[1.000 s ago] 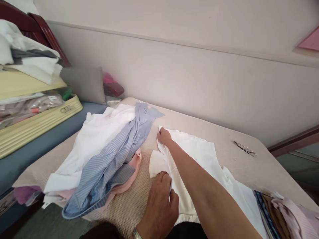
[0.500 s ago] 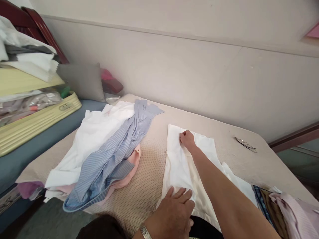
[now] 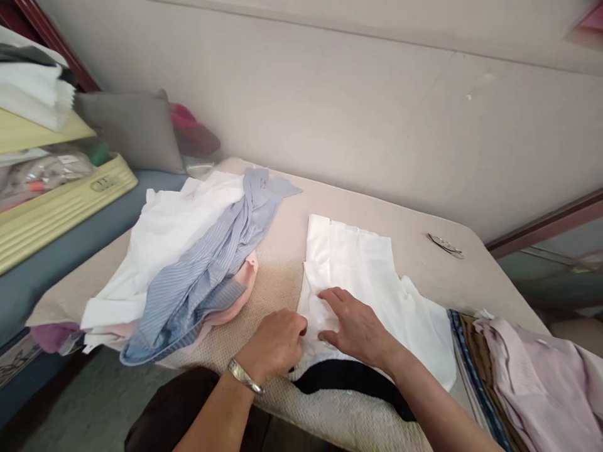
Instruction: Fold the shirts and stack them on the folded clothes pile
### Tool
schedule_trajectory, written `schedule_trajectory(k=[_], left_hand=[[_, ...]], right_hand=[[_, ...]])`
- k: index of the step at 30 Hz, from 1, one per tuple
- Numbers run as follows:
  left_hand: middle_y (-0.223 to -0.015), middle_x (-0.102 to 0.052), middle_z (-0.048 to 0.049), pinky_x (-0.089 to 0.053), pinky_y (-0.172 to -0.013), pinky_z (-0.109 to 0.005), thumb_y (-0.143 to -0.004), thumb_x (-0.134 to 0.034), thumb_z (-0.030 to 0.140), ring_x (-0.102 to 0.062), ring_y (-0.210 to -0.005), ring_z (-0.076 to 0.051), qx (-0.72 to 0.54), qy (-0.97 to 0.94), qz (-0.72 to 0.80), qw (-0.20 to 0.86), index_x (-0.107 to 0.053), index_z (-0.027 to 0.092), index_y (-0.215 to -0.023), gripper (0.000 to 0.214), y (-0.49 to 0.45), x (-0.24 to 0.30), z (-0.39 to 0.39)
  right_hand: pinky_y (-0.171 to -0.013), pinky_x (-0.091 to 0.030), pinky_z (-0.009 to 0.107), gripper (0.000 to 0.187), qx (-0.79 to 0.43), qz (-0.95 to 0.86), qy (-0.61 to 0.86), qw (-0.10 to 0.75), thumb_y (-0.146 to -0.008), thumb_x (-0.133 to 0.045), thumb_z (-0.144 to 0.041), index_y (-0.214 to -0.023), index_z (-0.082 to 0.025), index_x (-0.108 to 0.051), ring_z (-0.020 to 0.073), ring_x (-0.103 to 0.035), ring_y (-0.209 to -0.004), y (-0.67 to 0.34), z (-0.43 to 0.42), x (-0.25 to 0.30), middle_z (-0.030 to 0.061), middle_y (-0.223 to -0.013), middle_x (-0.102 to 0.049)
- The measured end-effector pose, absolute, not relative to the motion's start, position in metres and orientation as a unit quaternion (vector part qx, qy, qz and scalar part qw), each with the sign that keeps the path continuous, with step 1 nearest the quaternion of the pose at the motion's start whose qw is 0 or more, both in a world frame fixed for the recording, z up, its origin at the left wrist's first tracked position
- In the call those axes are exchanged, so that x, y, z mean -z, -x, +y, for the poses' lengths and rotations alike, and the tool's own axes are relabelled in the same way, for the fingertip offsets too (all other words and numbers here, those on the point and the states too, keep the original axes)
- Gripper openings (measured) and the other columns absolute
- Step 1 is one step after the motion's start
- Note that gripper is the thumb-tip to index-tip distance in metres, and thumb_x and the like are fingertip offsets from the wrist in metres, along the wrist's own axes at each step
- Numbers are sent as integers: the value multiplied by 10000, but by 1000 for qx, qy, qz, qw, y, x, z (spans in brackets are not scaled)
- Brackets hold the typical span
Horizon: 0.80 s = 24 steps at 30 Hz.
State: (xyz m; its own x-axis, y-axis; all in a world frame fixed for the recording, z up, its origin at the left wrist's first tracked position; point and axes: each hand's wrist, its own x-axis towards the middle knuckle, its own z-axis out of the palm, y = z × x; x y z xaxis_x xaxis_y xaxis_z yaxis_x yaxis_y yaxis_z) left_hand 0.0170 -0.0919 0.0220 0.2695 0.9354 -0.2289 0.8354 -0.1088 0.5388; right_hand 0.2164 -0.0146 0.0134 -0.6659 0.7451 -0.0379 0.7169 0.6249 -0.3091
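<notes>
A white garment [image 3: 362, 263] with a black band [image 3: 348, 376] along its near edge lies spread on the padded table. At its near left edge my left hand [image 3: 277, 344], with a silver bangle on the wrist, has its fingers closed on the white cloth. My right hand [image 3: 358, 328] rests over the garment just to the right, thumb and fingers spread apart, with no cloth gripped in it. The garment's far end lies fairly flat, while small folds show near my hands.
To the left is a heap of clothes with a blue striped shirt [image 3: 198, 270] and a white one [image 3: 169, 232]. Folded clothes [image 3: 532, 370] lie at the right. Eyeglasses [image 3: 445, 245] rest near the far edge. Beyond the heap are a grey cushion [image 3: 132, 129] and a yellow case [image 3: 70, 201].
My right hand has come back from the garment's far end toward me and opened. My left hand has moved to the near left edge and closed on the cloth. The view has shifted slightly.
</notes>
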Motion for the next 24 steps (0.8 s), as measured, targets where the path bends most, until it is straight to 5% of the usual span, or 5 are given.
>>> schedule_trajectory(k=[5, 11, 14, 20, 24], left_hand=[[-953, -758, -57, -449, -837, -327, -835, -461, 77, -667, -956, -220, -75, -734, 605, 297, -743, 216, -889, 319, -10, -32, -90], [-877, -718, -41, -427, -697, -306, -848, -587, 299, -657, -836, -215, -41, -717, 631, 295, -662, 222, -863, 109, -9, -44, -93], [-961, -717, -87, -465, -712, -345, -693, -757, 520, -671, -868, -281, 6, -723, 625, 295, -631, 201, -970, 441, -24, -37, -99], [-1001, -717, -130, -488, -797, -398, -846, -529, 241, -686, -949, -304, 8, -766, 609, 205, -578, 176, -1098, 265, -42, -22, -110], [-960, -724, -103, -487, -747, -379, -814, -515, 172, -694, -910, -296, 5, -783, 587, 205, -586, 195, -1025, 223, -37, -23, -113]], right_hand=[[-676, -478, 299, 118, -160, -817, 536, 139, -819, -482, -164, -844, -225, -580, 203, -612, -807, -237, -17, 15, 44, -896, -637], [-541, -490, 286, 320, -394, -602, 640, 269, -889, -502, -423, -628, -249, -438, 174, -550, -557, -269, -18, 28, -33, -546, -504], [-557, -515, 302, 331, -430, -569, 644, 276, -880, -525, -435, -617, -241, -472, 178, -565, -557, -270, -24, 27, -22, -544, -539], [-576, -546, 302, 307, -568, -406, 579, 422, -819, -641, -510, -760, -212, -598, 166, -585, -612, -263, -28, 15, -6, -690, -596], [-588, -512, 326, 364, -497, -480, 632, 352, -867, -566, -542, -686, -226, -567, 194, -600, -583, -277, -32, 18, 27, -625, -623]])
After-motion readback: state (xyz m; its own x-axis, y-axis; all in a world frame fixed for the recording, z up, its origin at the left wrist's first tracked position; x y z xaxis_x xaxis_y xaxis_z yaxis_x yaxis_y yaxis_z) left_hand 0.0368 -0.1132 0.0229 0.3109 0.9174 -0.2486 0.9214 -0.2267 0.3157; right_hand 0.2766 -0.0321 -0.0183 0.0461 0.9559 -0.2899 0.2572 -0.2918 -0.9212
